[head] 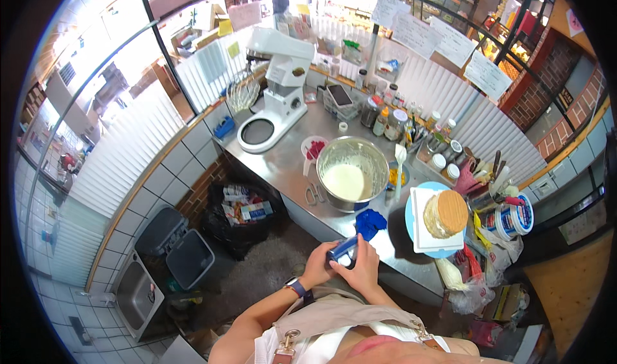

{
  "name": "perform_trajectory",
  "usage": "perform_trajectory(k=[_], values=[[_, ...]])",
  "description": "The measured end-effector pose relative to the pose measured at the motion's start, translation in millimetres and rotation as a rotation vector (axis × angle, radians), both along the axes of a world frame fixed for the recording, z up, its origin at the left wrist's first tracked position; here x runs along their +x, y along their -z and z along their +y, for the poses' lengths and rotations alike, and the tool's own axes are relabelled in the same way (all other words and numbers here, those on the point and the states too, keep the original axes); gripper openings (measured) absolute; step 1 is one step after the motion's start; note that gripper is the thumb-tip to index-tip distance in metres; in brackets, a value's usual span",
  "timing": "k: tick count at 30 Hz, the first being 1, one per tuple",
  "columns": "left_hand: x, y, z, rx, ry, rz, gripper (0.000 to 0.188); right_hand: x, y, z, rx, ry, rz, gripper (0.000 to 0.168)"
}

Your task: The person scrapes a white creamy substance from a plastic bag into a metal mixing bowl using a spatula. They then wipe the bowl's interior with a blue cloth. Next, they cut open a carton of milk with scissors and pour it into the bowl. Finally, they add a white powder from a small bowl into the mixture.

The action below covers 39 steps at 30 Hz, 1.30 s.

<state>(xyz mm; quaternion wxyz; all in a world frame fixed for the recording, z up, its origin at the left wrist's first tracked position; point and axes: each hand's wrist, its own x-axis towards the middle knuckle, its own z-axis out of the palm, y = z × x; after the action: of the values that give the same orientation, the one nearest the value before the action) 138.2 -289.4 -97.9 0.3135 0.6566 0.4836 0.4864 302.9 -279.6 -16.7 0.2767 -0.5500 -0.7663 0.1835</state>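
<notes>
Between both hands, in front of my apron and by the counter's front edge, is a small dark-blue, box-like object with white patches. My left hand grips its left side, and my right hand holds the right side; the fingers hide part of it. Just beyond them lies a crumpled blue cloth or glove. A steel mixing bowl with pale cream stands farther back. To the right, a layered round cake rests on a white square board over a light-blue round stand.
A white stand mixer occupies the back left of the steel counter. Beside the bowl are scissors, a cup of red pieces and a pale spatula. Several jars line the back. A black rubbish bag stands below left.
</notes>
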Motion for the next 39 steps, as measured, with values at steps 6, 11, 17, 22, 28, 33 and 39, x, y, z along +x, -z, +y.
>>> perform_trajectory(k=[6, 11, 17, 22, 28, 33, 39], values=[[-78.4, -74.8, 34.8, -0.197, 0.046, 0.079, 0.053, -54.0, -51.0, 77.1, 0.291, -0.457, -0.123, 0.048], [-164.4, -77.6, 70.0, -0.287, 0.373, -0.063, 0.071, -120.1, -82.6, 128.3, 0.366, -0.821, -0.09, 0.049], [-241.9, -86.9, 132.1, -0.481, 0.705, -0.44, 0.085, -203.8, -112.8, 166.4, 0.316, -0.828, -0.034, 0.038], [-265.5, -52.6, 158.2, -0.625, 0.638, -0.638, 0.094, -241.1, -144.2, 183.7, 0.032, -0.627, -0.037, 0.044], [-248.8, -38.0, 163.2, -0.507, 0.822, -0.565, 0.109, -237.7, -135.1, 163.2, -0.423, -0.625, -0.158, 0.066], [-263.0, -20.7, 162.0, -0.38, 0.569, -0.548, 0.063, -242.6, -126.8, 154.7, -0.376, -0.488, -0.107, 0.061], [-263.1, -72.2, 133.4, -0.252, 0.112, -0.439, 0.078, -238.7, -96.9, 177.8, -0.416, -0.384, 0.105, 0.043]])
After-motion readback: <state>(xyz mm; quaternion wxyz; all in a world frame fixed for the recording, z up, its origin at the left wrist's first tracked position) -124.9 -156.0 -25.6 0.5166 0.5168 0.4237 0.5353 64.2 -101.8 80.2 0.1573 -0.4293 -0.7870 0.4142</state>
